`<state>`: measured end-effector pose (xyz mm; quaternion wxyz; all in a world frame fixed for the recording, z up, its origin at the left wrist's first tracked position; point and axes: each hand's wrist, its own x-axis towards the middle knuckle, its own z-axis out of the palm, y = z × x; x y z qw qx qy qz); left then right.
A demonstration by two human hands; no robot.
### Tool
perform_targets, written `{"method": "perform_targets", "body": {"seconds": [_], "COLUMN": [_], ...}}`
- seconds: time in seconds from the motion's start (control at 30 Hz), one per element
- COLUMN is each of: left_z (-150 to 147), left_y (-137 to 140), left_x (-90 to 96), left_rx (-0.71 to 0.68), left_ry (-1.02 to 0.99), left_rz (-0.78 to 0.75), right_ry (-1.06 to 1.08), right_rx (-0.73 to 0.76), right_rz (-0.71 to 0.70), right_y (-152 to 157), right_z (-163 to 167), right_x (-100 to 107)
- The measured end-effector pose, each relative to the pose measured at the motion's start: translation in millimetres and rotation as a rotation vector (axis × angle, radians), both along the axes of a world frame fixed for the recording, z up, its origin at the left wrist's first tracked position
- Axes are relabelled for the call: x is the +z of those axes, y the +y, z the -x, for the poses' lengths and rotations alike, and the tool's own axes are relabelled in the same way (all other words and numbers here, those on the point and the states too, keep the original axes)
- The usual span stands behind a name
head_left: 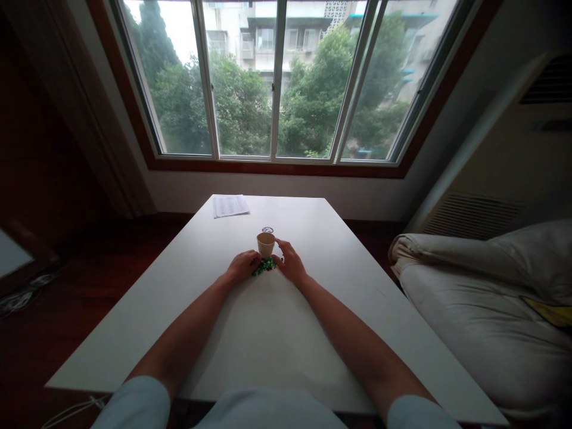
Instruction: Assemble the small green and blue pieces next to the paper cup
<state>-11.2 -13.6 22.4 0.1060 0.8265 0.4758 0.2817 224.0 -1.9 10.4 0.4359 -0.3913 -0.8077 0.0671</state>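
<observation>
A tan paper cup (266, 245) stands upright near the middle of the white table (277, 333). Just in front of it lies a loose pile of small, mostly green beads (264, 266), with some red and blue among them. My left hand (243, 265) rests on the table at the left of the pile, fingers curved loosely beside the beads. On the other side is my right hand (290, 262), its thumb low by the beads and its index finger reaching up to the cup's right rim. Whether that fingertip touches the cup is hard to tell.
A small dark looped object (267, 230) lies behind the cup. Printed papers (231, 206) are at the table's far left. A pale sofa (482, 298) stands to the right, and a window (277, 89) is beyond the table. White cables (75, 408) hang at the lower left.
</observation>
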Motion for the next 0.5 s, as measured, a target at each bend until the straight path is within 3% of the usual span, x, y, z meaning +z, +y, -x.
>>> {"method": "perform_targets", "body": {"seconds": [0.5], "left_z": [-3.1], "left_y": [1.0], "left_x": [-1.5], "left_rx": [0.054], "left_ry": [-0.129], "left_rz": [-0.010], "right_ry": [0.014], "right_rx": [0.000], "right_rz": [0.018], "right_y": [2.7], "right_z": [0.7], "right_x": [-3.8]}}
